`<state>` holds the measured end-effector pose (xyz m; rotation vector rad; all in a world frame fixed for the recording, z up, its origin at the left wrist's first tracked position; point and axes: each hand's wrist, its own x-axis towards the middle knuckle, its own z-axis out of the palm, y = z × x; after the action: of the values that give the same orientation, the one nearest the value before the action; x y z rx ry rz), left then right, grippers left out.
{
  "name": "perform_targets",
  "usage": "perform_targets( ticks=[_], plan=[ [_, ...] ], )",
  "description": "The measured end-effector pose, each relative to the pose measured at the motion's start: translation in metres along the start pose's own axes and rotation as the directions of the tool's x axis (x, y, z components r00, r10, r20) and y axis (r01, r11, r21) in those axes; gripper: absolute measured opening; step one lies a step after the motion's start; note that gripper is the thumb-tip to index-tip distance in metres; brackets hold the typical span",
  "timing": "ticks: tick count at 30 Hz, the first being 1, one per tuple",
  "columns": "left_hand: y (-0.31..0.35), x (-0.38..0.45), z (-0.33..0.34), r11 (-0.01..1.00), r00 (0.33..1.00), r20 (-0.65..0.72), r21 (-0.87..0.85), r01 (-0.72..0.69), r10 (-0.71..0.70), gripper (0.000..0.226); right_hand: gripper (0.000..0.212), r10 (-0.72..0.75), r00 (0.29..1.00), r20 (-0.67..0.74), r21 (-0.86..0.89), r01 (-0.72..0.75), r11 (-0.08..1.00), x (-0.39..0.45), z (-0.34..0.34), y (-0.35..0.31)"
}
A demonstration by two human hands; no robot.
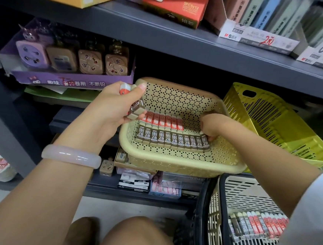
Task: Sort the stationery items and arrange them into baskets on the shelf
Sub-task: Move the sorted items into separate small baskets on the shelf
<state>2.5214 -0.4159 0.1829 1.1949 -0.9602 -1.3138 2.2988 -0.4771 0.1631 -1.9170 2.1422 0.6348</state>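
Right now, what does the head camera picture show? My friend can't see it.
The right hand sets a 2B lead box at the end of a row in the beige basket, while the left hand holds a few more boxes. A yellow basket sits beside it.

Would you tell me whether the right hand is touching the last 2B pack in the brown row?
Touching: the head view shows the right hand with fingers curled onto the top of the end pack in the beige basket.
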Motion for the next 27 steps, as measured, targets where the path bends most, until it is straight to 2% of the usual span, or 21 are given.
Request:
perform_targets(
  ticks=[7,12,14,15,16,17,18,19,20,21,22,23,27],
  plan=[
    [-0.001,0.001,-0.001,1.0,1.0,0.002,-0.003,0.0,0.0,0.018,0.05,-0.06,0.998,0.002,0.056,0.06,0.997,-0.006,0.006,0.0],
    [-0.001,0.001,-0.001,1.0,1.0,-0.01,-0.009,0.002,-0.002,0.019,0.039,-0.089,0.995,-0.049,-0.039,0.087,0.995,-0.009,0.006,0.0],
    [-0.001,0.001,-0.001,1.0,1.0,-0.012,0.007,-0.003,0.003,0.02,0.028,-0.136,0.983,-0.123,-0.099,0.124,0.987,-0.012,0.003,-0.002],
    [-0.001,0.001,0.0,1.0,1.0,-0.008,0.016,-0.008,0.008,0.02,0.02,-0.175,0.969,-0.177,-0.068,0.166,0.984,-0.014,0.0,-0.005],
    [-0.001,0.001,0.0,1.0,1.0,0.0,0.024,-0.012,0.012,0.021,0.016,-0.222,0.949,-0.223,0.052,0.239,0.97,-0.018,-0.004,-0.01],
    [-0.001,0.001,0.001,0.999,1.0,0.009,0.034,-0.013,0.012,0.022,0.015,-0.277,0.924,-0.262,0.25,0.343,0.906,-0.022,-0.008,-0.016],
    [-0.002,0.001,0.002,0.999,1.0,0.018,0.048,-0.012,0.011,0.022,0.014,-0.333,0.894,-0.3,0.488,0.443,0.752,-0.028,-0.012,-0.024],
    [-0.002,0.001,0.002,0.998,1.0,0.026,0.065,-0.008,0.007,0.021,0.012,-0.381,0.864,-0.329,0.69,0.495,0.528,-0.036,-0.016,-0.032],
    [-0.002,0.001,0.002,0.997,1.0,0.031,0.083,-0.004,0.002,0.017,0.01,-0.422,0.839,-0.342,0.81,0.491,0.32,-0.042,-0.02,-0.04],
    [-0.003,0.002,0.002,0.995,1.0,0.03,0.098,-0.001,-0.002,0.012,0.008,-0.459,0.823,-0.335,0.872,0.455,0.18,-0.047,-0.022,-0.046],
    [-0.003,0.003,0.002,0.994,1.0,0.029,0.112,0.001,-0.004,0.007,0.007,-0.494,0.811,-0.313,0.906,0.411,0.1,-0.05,-0.024,-0.053],
    [-0.004,0.003,0.001,0.992,1.0,0.027,0.124,0.0,-0.003,0.003,0.006,-0.521,0.802,-0.294,0.922,0.381,0.066,-0.053,-0.024,-0.059],
    [-0.006,0.003,-0.002,0.983,0.999,-0.014,0.179,-0.048,0.051,0.008,0.01,-0.521,0.803,-0.291,0.943,0.332,-0.015,-0.052,-0.022,-0.069]
  ],
)
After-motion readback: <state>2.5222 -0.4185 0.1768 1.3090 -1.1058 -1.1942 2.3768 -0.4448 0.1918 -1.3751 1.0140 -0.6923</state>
